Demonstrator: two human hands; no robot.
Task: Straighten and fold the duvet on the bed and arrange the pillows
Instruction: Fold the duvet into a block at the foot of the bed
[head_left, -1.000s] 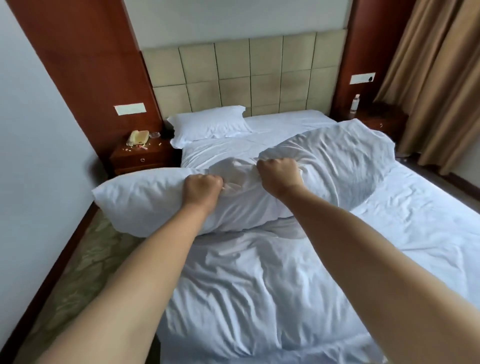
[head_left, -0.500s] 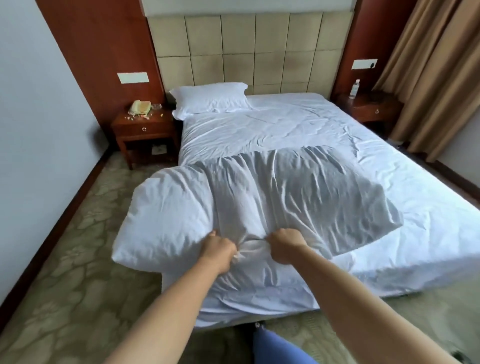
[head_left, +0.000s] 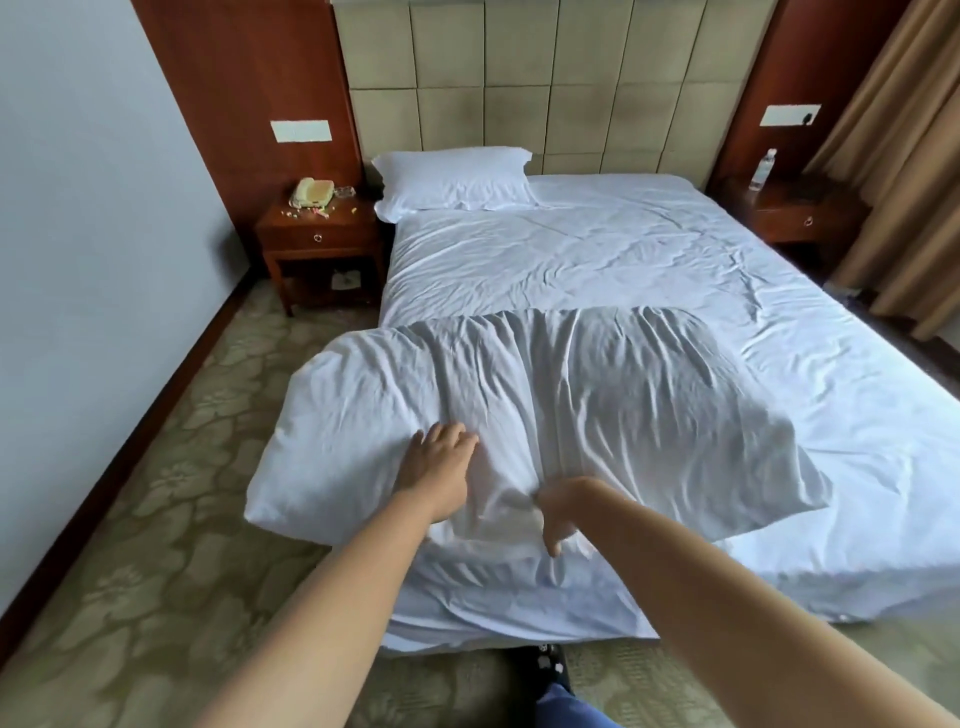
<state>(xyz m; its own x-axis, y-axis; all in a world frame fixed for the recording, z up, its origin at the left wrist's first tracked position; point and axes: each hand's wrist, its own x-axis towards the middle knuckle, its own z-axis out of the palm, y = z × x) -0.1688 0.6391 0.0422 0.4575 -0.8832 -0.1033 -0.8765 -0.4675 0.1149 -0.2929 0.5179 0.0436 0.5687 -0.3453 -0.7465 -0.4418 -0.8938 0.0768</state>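
Your left hand (head_left: 439, 475) lies flat on the near part of the plump white pillow in its creased cotton case (head_left: 519, 415), its fingers (head_left: 457, 439) straight and slightly spread, pressing on the fabric without gripping it. Your right hand (head_left: 558, 512) sits at the pillow's near edge with its fingers (head_left: 551, 540) hanging down over that edge in a loose curl; whether they pinch any cloth you cannot tell from this angle. The two hands are near each other, and both bare forearms reach in from the bottom of the view. The pillow lies across the foot of the bed (head_left: 519, 642), its left end jutting past the bed's left side over the floor, its right end resting on the wrinkled white duvet (head_left: 597, 249), which is spread flat over the whole mattress up to the head. A second white pillow (head_left: 452, 179) lies at the head on the left side, against the tan padded panel headboard (head_left: 545, 88). Left of the bed stands a reddish wooden nightstand (head_left: 319, 236) carrying a cream telephone (head_left: 311, 193) and some small scattered bits. On the right, another wooden nightstand (head_left: 800, 218) holds a clear plastic bottle (head_left: 762, 169), just beside tan curtains (head_left: 893, 156). Patterned green-beige carpet (head_left: 156, 545) covers the floor around the bed.
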